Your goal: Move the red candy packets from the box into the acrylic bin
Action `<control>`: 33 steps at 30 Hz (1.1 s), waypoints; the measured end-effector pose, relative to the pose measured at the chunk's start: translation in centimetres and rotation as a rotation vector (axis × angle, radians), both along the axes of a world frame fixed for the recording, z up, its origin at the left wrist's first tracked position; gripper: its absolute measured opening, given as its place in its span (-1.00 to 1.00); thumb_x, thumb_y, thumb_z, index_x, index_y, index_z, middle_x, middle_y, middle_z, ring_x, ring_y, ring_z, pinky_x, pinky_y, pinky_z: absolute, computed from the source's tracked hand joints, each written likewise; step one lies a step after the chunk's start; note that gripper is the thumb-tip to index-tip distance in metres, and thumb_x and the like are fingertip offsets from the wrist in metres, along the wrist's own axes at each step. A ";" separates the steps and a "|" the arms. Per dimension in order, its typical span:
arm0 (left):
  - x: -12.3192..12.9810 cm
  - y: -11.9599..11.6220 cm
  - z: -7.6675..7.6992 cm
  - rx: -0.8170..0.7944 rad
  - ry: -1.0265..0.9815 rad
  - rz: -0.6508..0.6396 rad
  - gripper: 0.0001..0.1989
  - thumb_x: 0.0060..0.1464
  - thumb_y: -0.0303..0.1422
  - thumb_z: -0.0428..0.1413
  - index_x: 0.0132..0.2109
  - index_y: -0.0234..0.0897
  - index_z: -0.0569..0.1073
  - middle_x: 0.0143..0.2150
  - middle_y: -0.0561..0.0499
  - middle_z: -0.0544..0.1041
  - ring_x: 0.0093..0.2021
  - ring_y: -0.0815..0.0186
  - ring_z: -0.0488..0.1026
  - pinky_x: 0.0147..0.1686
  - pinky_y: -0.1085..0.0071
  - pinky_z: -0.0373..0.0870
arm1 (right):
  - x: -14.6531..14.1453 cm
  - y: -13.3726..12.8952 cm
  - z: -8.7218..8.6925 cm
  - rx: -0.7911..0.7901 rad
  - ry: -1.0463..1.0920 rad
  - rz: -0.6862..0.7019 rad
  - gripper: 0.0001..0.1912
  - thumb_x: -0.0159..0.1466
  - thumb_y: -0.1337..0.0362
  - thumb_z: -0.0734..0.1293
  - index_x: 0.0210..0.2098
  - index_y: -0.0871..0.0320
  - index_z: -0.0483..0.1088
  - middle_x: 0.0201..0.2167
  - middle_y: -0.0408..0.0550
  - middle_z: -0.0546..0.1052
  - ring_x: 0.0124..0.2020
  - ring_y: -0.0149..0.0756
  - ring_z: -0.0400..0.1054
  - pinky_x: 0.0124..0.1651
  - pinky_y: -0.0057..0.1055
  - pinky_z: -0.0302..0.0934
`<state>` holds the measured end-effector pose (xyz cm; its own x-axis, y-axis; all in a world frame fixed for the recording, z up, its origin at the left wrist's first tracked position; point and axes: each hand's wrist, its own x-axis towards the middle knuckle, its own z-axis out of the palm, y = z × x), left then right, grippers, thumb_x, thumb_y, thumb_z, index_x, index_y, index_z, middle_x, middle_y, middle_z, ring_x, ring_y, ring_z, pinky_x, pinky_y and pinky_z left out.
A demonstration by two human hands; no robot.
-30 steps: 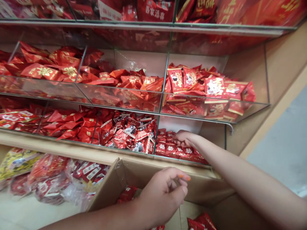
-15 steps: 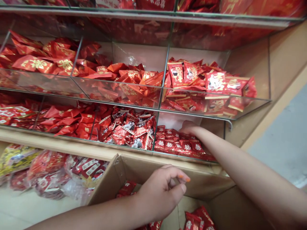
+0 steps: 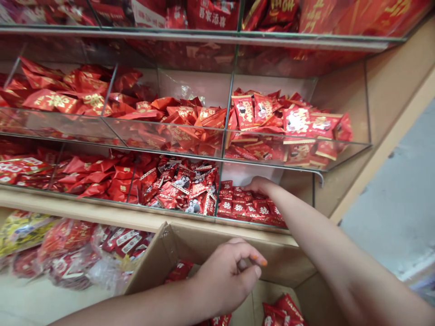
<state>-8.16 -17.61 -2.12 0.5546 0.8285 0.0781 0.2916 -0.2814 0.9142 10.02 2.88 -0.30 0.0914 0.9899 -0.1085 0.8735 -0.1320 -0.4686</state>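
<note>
My left hand [image 3: 227, 271] hovers over an open cardboard box [image 3: 190, 237], its fingers loosely curled, the thumb apart from the index finger, and nothing held. Orange shows on the fingertips. Inside the box lie several red packets [image 3: 284, 310], partly hidden by my left arm. My right hand [image 3: 261, 185] reaches into the lower right shelf compartment, low over small red wrapped sweets [image 3: 239, 207] with white characters. Its fingertips point down and left among the sweets, and I cannot see whether they grip any.
Clear dividers split the shelves into compartments. Red-and-gold packets [image 3: 185, 122] and red packets with cartoon figures [image 3: 261, 111] fill the row above. Patterned sweets [image 3: 183, 185] sit left of my right hand. Plastic bags of packets [image 3: 73, 249] lie below the wooden shelf edge [image 3: 84, 210].
The view has shifted slightly, so the shelves appear a little lower and further left. My right hand has moved slightly left over the small sweets. My left hand stays above the box.
</note>
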 end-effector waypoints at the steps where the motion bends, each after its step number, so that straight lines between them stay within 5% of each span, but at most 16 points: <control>1: 0.0 0.0 0.1 0.002 0.001 -0.003 -0.80 -0.08 -0.44 -0.02 -0.29 -0.34 0.44 -0.37 0.05 0.28 -0.55 0.51 0.16 -0.56 0.54 0.13 | 0.0 0.0 -0.1 -0.032 0.010 -0.018 -0.76 0.22 0.23 0.20 -0.18 0.24 0.32 -0.23 -0.05 0.41 -0.30 -0.36 0.33 -0.28 -0.33 0.28; 9: -0.1 0.0 0.2 0.035 0.003 -0.004 -0.80 -0.08 -0.43 -0.03 -0.31 -0.34 0.45 -0.38 0.05 0.28 -0.55 0.50 0.15 -0.55 0.54 0.13 | -0.5 -0.6 0.5 -0.131 0.142 -0.119 -0.75 0.22 0.24 0.20 -0.15 0.25 0.30 -0.22 -0.04 0.40 -0.31 -0.37 0.33 -0.30 -0.34 0.29; 17: -0.3 0.5 -0.1 0.022 0.013 0.008 -0.80 -0.04 -0.40 -0.03 -0.27 -0.35 0.44 -0.45 0.06 0.28 -0.56 0.49 0.16 -0.57 0.54 0.12 | 0.6 -2.3 2.1 0.074 0.158 -0.098 -0.74 0.22 0.22 0.20 -0.16 0.25 0.30 -0.23 -0.04 0.40 -0.31 -0.36 0.33 -0.29 -0.32 0.27; 20: -0.7 0.9 0.8 0.055 -0.024 0.047 -0.80 0.01 -0.38 -0.05 -0.24 -0.35 0.41 -0.46 0.05 0.30 -0.54 0.46 0.20 -0.52 0.51 0.19 | 1.0 -4.9 3.3 0.255 0.153 -0.028 -0.81 0.20 0.24 0.22 -0.30 0.26 0.33 -0.36 -0.09 0.42 -0.38 -0.40 0.31 -0.33 -0.41 0.22; 24: -1.4 1.1 2.6 0.342 -0.171 0.172 -0.70 0.04 -0.41 -0.04 -0.05 -0.23 0.34 -0.13 -0.06 0.30 -0.29 0.39 0.31 -0.35 0.49 0.27 | 0.0 -11.2 4.8 0.468 0.183 0.167 -0.83 0.15 0.19 0.24 -0.43 0.19 0.33 -0.47 -0.16 0.42 -0.41 -0.42 0.27 -0.32 -0.51 0.13; 27: -1.6 1.1 3.6 0.399 -0.208 0.200 -0.53 -0.01 -0.37 0.06 0.09 -0.16 0.23 0.03 -0.08 0.24 -0.14 0.31 0.30 -0.29 0.47 0.30 | -1.7 -16.2 5.3 0.484 0.226 0.478 -0.80 0.15 0.17 0.23 -0.49 0.17 0.32 -0.55 -0.18 0.40 -0.48 -0.42 0.24 -0.40 -0.51 0.11; 29: -1.6 1.1 3.8 0.313 -0.196 0.165 -0.58 -0.05 -0.34 0.10 0.02 -0.21 0.32 -0.06 -0.07 0.36 -0.17 0.29 0.33 -0.25 0.44 0.30 | -2.6 -18.5 5.2 0.476 0.284 0.574 -0.81 0.17 0.21 0.21 -0.50 0.17 0.31 -0.56 -0.18 0.40 -0.49 -0.43 0.24 -0.40 -0.51 0.12; 33: -1.4 1.2 3.8 0.116 -0.252 0.188 -0.84 -0.05 -0.35 0.11 -0.28 -0.32 0.46 -0.39 0.03 0.48 -0.38 0.38 0.37 -0.32 0.46 0.31 | -2.7 -20.4 4.0 0.450 0.462 0.512 -0.81 0.17 0.18 0.22 -0.29 0.15 0.34 -0.41 -0.12 0.44 -0.37 -0.38 0.31 -0.33 -0.48 0.19</control>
